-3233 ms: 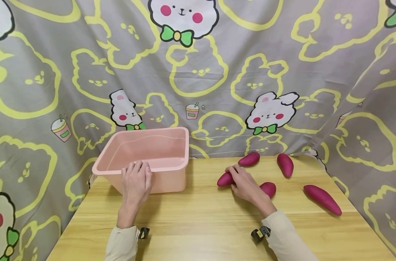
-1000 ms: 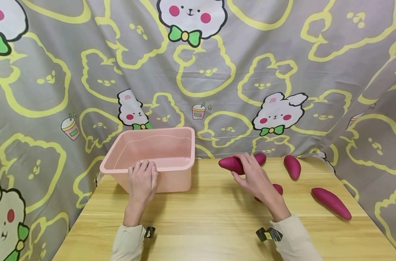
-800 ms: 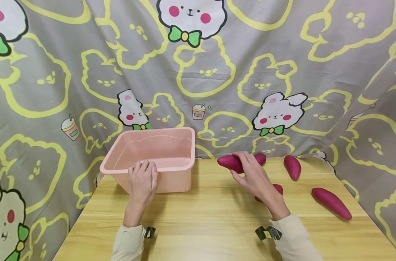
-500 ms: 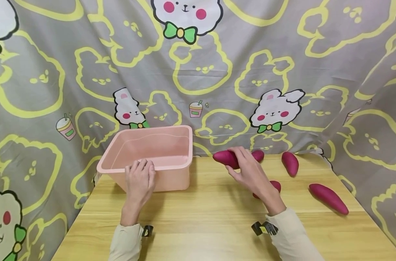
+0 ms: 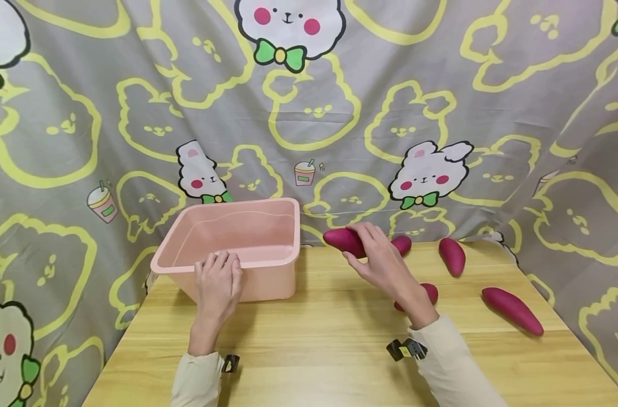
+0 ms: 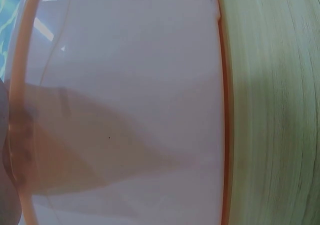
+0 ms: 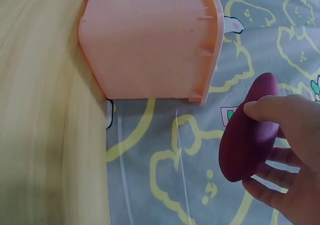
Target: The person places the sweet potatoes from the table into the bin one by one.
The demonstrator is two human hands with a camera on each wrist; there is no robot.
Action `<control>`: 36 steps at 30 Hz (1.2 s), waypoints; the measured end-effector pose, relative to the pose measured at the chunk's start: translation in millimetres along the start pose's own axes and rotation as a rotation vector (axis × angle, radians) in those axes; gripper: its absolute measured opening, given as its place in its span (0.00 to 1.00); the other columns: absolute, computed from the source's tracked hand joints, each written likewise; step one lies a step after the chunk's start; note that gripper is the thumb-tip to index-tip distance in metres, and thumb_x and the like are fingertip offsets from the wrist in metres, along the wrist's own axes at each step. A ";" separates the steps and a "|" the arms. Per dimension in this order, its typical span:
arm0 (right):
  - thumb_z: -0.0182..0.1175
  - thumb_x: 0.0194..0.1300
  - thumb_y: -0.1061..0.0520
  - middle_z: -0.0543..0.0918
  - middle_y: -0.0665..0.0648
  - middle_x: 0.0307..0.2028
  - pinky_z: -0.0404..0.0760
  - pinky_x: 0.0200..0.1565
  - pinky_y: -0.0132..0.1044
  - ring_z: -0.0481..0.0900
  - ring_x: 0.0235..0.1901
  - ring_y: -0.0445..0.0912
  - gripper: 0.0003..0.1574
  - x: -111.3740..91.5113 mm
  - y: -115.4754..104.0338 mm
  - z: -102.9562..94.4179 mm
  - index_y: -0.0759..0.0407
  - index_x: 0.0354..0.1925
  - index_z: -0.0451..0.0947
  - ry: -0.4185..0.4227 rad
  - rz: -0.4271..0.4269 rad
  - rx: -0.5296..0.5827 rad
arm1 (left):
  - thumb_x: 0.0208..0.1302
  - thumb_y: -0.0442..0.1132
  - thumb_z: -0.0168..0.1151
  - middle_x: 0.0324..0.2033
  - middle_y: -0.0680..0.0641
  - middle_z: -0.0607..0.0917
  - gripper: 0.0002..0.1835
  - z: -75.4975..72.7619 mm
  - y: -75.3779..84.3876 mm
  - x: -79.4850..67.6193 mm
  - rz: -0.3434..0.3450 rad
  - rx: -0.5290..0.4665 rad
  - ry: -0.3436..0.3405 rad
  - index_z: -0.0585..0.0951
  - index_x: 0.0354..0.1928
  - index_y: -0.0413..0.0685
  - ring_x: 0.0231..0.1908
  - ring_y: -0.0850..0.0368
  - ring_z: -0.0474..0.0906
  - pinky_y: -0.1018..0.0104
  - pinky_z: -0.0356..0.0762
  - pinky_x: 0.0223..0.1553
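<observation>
My right hand (image 5: pixel 382 261) grips a purple sweet potato (image 5: pixel 343 240), raised above the table to the right of the bin. In the right wrist view the thumb lies on one side of the sweet potato (image 7: pixel 250 135) and the fingers curl under the other. My left hand (image 5: pixel 217 285) holds the front rim of a pink plastic bin (image 5: pixel 268 282), fingers bent over the edge. The left wrist view shows the bin's wall (image 6: pixel 130 85) close up, with part of the hand at the left edge. The visible inside of the bin has nothing in it.
More sweet potatoes lie on the wooden table (image 5: pixel 309 350): one at the back (image 5: pixel 401 245), one back right (image 5: pixel 452 257), one far right (image 5: pixel 512 311), and one partly hidden by the right forearm (image 5: pixel 429 295). A patterned curtain (image 5: pixel 334 147) hangs behind.
My right hand has picked the sweet potato up off the table, raised it and carried it leftward toward the bin. My left hand has stayed on the rim; the view shifted slightly.
</observation>
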State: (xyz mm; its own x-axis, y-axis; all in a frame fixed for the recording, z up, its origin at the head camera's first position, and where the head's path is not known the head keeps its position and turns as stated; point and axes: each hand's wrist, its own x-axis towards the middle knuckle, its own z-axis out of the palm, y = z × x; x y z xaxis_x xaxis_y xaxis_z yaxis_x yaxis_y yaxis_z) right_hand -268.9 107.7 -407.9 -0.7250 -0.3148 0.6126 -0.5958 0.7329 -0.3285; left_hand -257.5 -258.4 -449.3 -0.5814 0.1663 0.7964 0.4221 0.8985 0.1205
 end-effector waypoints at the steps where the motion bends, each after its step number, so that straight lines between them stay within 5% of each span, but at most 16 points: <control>1: 0.73 0.61 0.52 0.78 0.57 0.55 0.83 0.47 0.48 0.75 0.51 0.52 0.36 1.5 -0.6 0.0 0.55 0.65 0.72 0.000 -0.002 0.000 | 0.77 0.43 0.38 0.31 0.43 0.79 0.18 0.0 0.3 0.0 -0.001 -0.001 -0.001 0.74 0.32 0.45 0.36 0.39 0.72 0.43 0.61 0.41; 27: 0.72 0.63 0.56 0.78 0.58 0.57 0.84 0.49 0.44 0.78 0.51 0.48 0.35 46.1 -35.0 10.2 0.59 0.65 0.72 0.046 -0.084 0.177 | 0.78 0.44 0.35 0.31 0.42 0.79 0.20 -0.6 -0.2 0.9 -0.004 0.013 -0.021 0.74 0.32 0.44 0.38 0.38 0.73 0.45 0.62 0.41; 36: 0.73 0.61 0.60 0.78 0.58 0.56 0.84 0.47 0.40 0.79 0.50 0.47 0.36 55.6 -48.4 16.8 0.60 0.65 0.72 0.057 -0.097 0.249 | 0.76 0.42 0.38 0.30 0.43 0.79 0.18 -0.8 0.9 0.5 0.012 0.012 0.022 0.74 0.31 0.44 0.37 0.39 0.73 0.45 0.63 0.40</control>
State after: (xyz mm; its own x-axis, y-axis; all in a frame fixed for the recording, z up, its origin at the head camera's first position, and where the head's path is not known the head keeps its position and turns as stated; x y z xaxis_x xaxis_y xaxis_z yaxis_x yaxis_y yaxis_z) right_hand -286.2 44.6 -370.0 -0.6441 -0.3365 0.6869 -0.7331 0.5280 -0.4287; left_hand -256.9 -257.8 -448.4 -0.5605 0.1685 0.8108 0.4204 0.9014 0.1033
